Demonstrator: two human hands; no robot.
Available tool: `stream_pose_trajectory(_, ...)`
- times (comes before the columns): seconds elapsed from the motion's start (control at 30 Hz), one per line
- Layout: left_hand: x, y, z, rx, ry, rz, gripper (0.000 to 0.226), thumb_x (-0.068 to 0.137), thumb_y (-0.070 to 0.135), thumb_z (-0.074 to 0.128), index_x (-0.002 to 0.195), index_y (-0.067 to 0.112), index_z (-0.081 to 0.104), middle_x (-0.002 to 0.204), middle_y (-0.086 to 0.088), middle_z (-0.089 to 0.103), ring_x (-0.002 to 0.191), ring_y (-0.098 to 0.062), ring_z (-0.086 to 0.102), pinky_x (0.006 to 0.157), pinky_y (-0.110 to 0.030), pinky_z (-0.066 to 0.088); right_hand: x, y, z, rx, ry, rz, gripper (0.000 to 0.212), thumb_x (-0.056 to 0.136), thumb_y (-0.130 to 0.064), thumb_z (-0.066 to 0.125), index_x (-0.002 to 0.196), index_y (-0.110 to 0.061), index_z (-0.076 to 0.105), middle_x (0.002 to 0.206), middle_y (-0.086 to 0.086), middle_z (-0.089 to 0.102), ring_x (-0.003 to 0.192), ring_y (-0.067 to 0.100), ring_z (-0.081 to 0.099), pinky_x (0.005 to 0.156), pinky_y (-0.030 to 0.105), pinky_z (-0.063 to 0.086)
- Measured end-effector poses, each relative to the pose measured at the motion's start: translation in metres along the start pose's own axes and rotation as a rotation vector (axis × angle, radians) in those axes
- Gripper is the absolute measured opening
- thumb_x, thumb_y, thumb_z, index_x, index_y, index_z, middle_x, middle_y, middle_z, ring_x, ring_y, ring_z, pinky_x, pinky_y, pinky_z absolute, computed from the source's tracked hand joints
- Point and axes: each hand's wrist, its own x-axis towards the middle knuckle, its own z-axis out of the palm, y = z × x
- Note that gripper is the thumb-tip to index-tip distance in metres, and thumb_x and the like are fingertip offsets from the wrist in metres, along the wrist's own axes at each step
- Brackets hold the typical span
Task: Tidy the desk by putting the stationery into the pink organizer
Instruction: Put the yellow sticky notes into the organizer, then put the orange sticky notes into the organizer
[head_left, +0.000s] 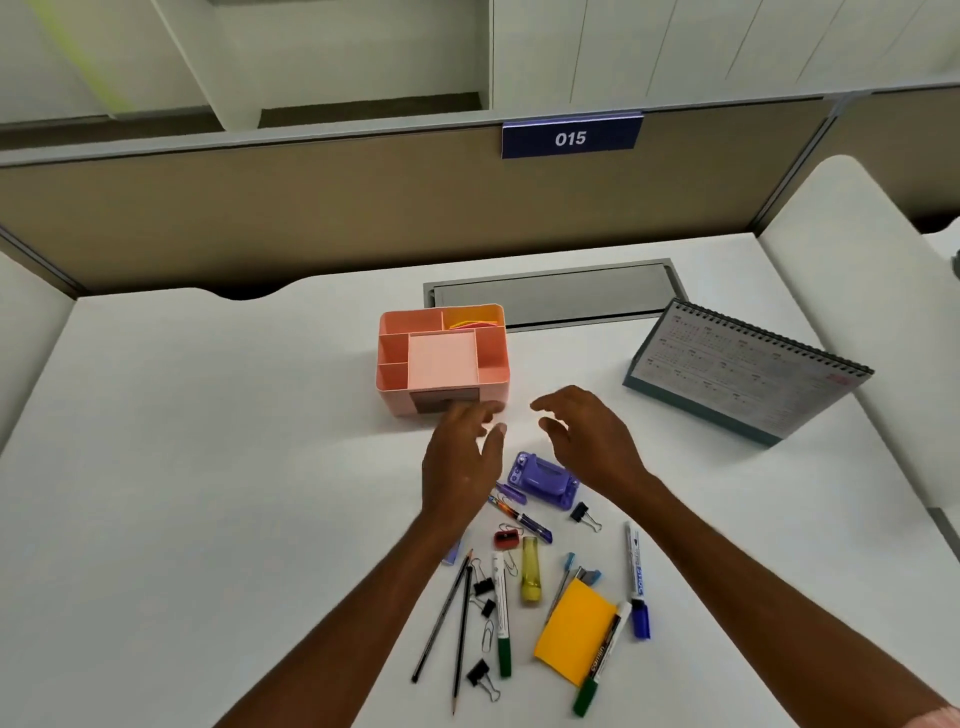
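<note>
Two hands hover over the desk (208, 415), just on your side of the pink organizer (395, 402). Your left hand (462, 462) and right hand (587, 441) have loose, spread fingers and grasp nothing. Whether the left fingertips touch the organizer's front wall cannot be told. Coloured notes (472, 323) sit in its far right compartment. The remaining stationery lies scattered nearer you than the organizer: purple stapler (543, 480) closest to it, then red sharpener (506, 539), yellow highlighter (531, 571), blue marker (636, 577), yellow pad (574, 631) and two pencils (461, 634). A desk calendar (748, 369) stands right of the organizer.
</note>
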Motion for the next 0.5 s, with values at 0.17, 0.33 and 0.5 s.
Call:
stream_pose_trajectory(0.17,-0.065,-0.011,0.022,-0.061,-0.168,-0.066,0.024,0.098,0.024,0.065,0.121,0.03,0.07,0.116,0.011,0.067,0.097,-0.006,0.067,0.081,-0.032,0.062,-0.064,0.025,0.009,0.06,-0.067,0.136,0.026,0.098,-0.026,0.065,0.124,-0.029,0.067,0.125,-0.007,0.065,0.111,0.013,0.061,0.084,0.031,0.056)
stream_pose_trajectory(0.33,-0.124,-0.01,0.041,0.074,-0.315,-0.088,0.019,0.098,0.033,0.065,0.116,0.032,0.07,0.114,0.013,0.067,0.103,-0.004,0.062,0.088,-0.026,0.055,-0.118,0.033,0.016,0.072,-0.103,0.228,0.026,0.098,-0.025,0.065,0.124,-0.027,0.068,0.124,-0.006,0.065,0.111,0.013,0.06,0.087,0.027,0.053)
stream_pose_trajectory(0.5,-0.158,-0.004,0.05,0.128,-0.362,-0.094,0.028,0.094,0.048,0.068,0.119,0.035,0.068,0.109,0.015,0.067,0.099,-0.002,0.061,0.08,-0.021,0.051,-0.154,0.034,0.019,0.097,-0.116,0.272,0.025,0.098,-0.023,0.066,0.123,-0.029,0.068,0.125,-0.008,0.064,0.112,0.01,0.059,0.09,0.022,0.05)
